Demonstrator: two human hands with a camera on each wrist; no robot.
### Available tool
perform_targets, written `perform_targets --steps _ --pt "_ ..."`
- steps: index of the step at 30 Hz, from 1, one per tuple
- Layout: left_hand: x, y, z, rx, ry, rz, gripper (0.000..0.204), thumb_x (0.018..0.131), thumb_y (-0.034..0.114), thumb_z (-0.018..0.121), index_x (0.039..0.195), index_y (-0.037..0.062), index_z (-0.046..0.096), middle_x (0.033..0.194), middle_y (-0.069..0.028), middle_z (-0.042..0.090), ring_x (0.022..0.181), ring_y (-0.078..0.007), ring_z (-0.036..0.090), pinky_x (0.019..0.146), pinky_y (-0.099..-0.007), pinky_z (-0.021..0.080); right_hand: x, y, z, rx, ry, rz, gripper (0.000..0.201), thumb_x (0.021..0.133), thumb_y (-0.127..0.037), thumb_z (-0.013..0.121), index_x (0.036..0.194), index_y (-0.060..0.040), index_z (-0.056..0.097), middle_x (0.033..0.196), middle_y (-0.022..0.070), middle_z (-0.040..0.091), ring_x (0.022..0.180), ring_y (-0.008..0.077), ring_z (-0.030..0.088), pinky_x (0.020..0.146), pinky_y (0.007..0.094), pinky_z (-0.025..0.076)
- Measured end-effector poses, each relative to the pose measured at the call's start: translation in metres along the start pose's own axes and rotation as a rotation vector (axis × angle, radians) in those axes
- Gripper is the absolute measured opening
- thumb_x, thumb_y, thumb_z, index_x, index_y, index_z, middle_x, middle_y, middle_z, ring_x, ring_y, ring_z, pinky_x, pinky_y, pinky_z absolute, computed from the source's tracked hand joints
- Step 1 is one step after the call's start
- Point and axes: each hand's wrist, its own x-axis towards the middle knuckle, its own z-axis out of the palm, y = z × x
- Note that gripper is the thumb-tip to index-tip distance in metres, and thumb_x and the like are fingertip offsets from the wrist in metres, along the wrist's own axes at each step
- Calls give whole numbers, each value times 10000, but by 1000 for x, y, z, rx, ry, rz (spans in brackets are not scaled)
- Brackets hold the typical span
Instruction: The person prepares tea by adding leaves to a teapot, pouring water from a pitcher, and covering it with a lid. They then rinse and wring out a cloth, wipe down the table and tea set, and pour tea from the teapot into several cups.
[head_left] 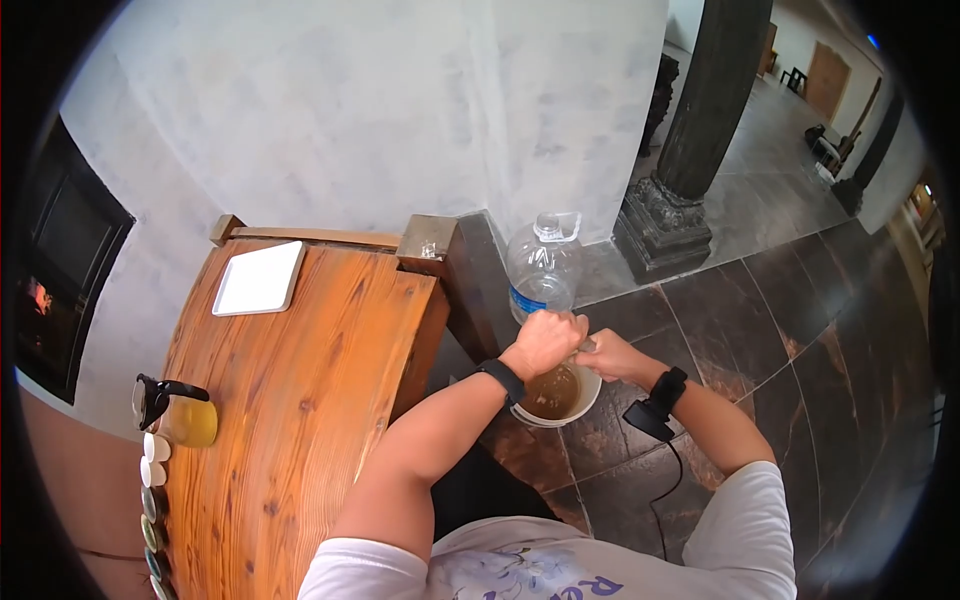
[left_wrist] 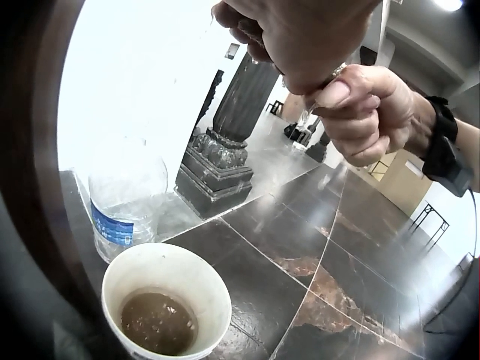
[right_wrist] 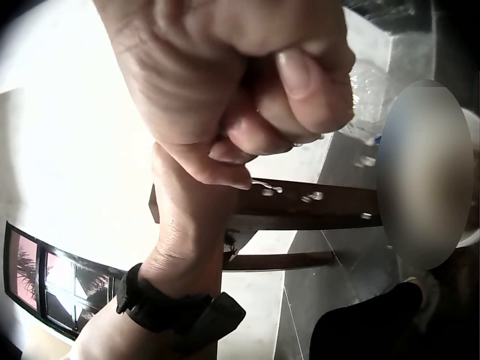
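Both fists meet over a white bucket [head_left: 590, 398], squeezing a wet greyish cloth [head_left: 587, 346] that is almost wholly hidden inside them. My left hand [head_left: 548, 342] grips one part, its fingers curled tight. Close beside it my right hand [head_left: 614, 357] grips the other part, thumb laid over the curled fingers in the left wrist view. Water drops [right_wrist: 313, 196] fall from the fists in the right wrist view. Cloudy brown water [left_wrist: 159, 322] with pale bits lies in the bucket.
Behind the bucket stands a large clear plastic bottle [head_left: 545, 262] with a blue label. A wooden table [head_left: 300, 400] at left bears a white tray [head_left: 258, 280], a glass pitcher [head_left: 190, 420] of yellow liquid and several small cups [head_left: 153, 472]. A dark pillar [head_left: 690, 130] rises beyond the tiled floor.
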Motion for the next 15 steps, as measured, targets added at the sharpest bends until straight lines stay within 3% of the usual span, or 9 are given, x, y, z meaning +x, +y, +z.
perform_targets --steps 1,4,6,8,10,11,13,15 --pt "0 -1 -3 1 2 -4 71 702 120 524 683 59 493 600 -69 551 539 -206 592 446 -320 470 -2 0 0 154 -20 55 260 771 -207 552 572 -67 461 481 -44 366 403 30 333 329 207 179" --pt "-1 -3 -10 -1 26 -7 77 708 123 526 685 64 481 617 -66 547 560 -206 591 454 -323 466 -4 -2 -5 315 -98 54 260 791 -218 553 596 -69 466 484 -48 338 395 26 293 336 202 176" --pt "-2 -3 -15 -93 114 -20 90 724 121 516 741 65 448 600 -50 530 568 -224 583 452 -326 452 -9 -11 -7 229 -107 31 306 798 -260 550 595 -44 477 472 -23 358 403 38 321 354 214 218" --pt "-3 -1 -28 -153 82 -46 132 713 115 533 779 65 430 642 -65 534 613 -249 580 478 -342 450 -11 -13 -8 144 -113 11 358 805 -303 547 593 -20 489 460 2 379 411 50 349 373 226 260" --pt "-9 2 -39 -215 49 -71 185 701 109 549 817 64 412 684 -80 538 658 -275 576 504 -357 449 -12 -12 -7 -455 105 -422 370 798 -319 553 607 -8 500 448 72 403 398 134 426 404 294 332" --pt "-14 4 -43 -297 54 -57 239 710 132 579 853 61 401 730 -95 525 709 -267 567 553 -358 447 -14 -16 -8 -457 104 -425 370 798 -319 553 607 -8 500 448 72 403 398 134 426 404 294 332" --pt "-20 3 -62 -378 57 -37 293 718 154 609 889 58 391 776 -110 512 760 -260 558 602 -359 446 -23 -30 -12 -683 138 -772 330 760 -304 589 642 -4 522 468 120 429 437 247 486 458 350 379" --pt "-22 -3 -102 -908 -257 -130 391 734 249 663 949 45 408 867 -103 481 841 -198 511 697 -328 421 -37 -48 -17 -833 135 -822 316 714 -300 620 609 -33 486 482 96 430 466 249 491 460 338 369"
